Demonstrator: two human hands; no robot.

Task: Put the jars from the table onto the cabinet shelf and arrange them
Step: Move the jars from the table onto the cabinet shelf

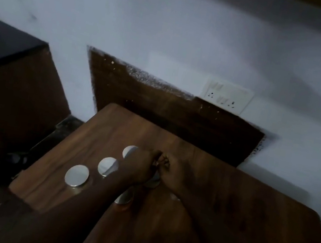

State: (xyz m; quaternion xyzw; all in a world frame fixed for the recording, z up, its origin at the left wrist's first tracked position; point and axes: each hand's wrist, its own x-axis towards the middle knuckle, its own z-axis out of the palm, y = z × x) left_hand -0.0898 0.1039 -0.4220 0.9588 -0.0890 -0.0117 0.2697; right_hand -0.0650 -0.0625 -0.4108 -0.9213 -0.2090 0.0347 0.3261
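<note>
Reaching over the wooden table, both hands meet on one jar near frame centre. Left hand and right hand are curled together over that jar; only a sliver of its shiny lid shows under the fingers. Whether they truly clamp it, cannot tell — dim and blurred.

Other jars are on the table, seen as round silver lids: one at 10 o'clock of the hands, next at 9 o'clock, third further out toward 8 o'clock, and one half hidden under the left forearm at 7 o'clock. All stand apart from each other.

Cabinet shelf isn't identifiable; dark furniture sits at far 9 o'clock, maybe that.

Judgement: pickup step, early in task. To do it well, wrap the jar's sides rather than the lid, lift straight up, and keep the left forearm clear of the neighbouring lids so none get knocked.
</note>
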